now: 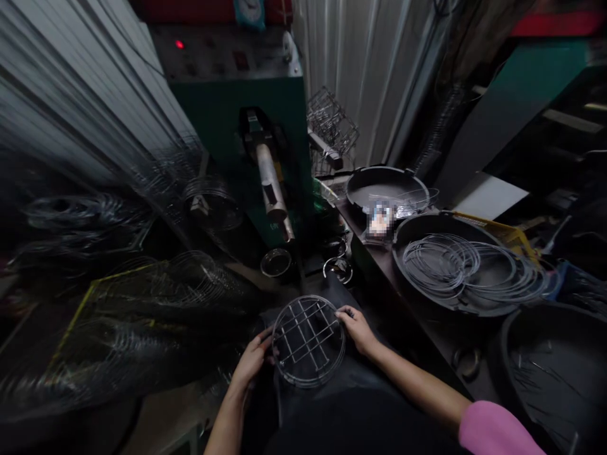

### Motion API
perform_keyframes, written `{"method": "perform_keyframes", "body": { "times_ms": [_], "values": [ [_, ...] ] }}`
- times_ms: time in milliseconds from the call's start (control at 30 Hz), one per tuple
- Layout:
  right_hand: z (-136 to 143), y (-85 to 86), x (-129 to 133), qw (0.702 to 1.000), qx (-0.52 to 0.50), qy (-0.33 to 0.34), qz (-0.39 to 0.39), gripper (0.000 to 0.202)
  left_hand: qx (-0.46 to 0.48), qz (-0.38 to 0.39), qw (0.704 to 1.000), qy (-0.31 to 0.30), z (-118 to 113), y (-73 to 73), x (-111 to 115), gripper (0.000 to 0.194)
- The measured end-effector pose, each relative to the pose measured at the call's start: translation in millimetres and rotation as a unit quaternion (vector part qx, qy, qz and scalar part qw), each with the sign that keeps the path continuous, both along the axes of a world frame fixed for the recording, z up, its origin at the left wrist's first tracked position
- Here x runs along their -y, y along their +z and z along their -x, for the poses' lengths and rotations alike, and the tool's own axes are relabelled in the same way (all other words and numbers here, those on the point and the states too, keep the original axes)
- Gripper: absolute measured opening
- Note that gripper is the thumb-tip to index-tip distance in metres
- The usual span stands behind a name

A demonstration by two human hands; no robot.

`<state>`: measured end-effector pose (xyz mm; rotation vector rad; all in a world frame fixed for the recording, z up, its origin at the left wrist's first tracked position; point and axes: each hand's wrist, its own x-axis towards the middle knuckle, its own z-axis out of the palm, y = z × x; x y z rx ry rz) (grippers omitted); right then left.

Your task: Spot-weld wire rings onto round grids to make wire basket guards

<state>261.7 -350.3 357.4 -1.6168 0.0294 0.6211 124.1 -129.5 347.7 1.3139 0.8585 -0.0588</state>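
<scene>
Between my two hands is a round wire rack (308,341), a ring of wire with crossing straight wires inside, held above my lap. My left hand (255,355) grips its left rim, with the fingers partly behind the wire. At the upper right rim, my right hand (355,323) pinches the ring between thumb and fingers. Beyond the rack stands a green machine (279,170) with a metal arm (271,183) pointing down towards me.
On the bench at right, a black round tray (403,284) holds loose wire rings (446,265). Another tray (351,189) lies behind it, and a third (507,360) with short wires is nearer. Wire rings in yellow-edged crates (90,297) fill the dim left side.
</scene>
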Motion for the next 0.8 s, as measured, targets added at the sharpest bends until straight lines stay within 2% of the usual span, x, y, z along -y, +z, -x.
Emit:
{"method": "perform_keyframes", "body": {
  "times_ms": [200,367,500,600,800],
  "values": [
    [-4.8,-0.9,2.0,0.997,-0.082,0.005,-0.01,0.034,0.005,0.026,0.999,0.035,-1.7,11.7,-0.3,0.04],
    [-7.8,0.5,3.9,0.991,-0.128,0.028,-0.03,0.043,0.027,0.016,0.999,0.024,6.2,11.4,3.6,0.044],
    [-8.0,-0.9,4.9,0.991,-0.118,0.033,-0.044,0.049,0.05,0.02,0.999,0.0,9.5,10.3,3.1,0.054],
    [-8.2,-3.0,4.4,0.994,-0.091,0.046,-0.026,0.045,0.056,0.016,0.998,-0.023,10.8,10.6,2.4,0.06],
    [-12.0,-9.6,3.3,0.996,0.022,0.091,0.014,0.035,0.057,-0.037,0.996,-0.065,18.4,10.7,1.6,0.062]
  ]
}}
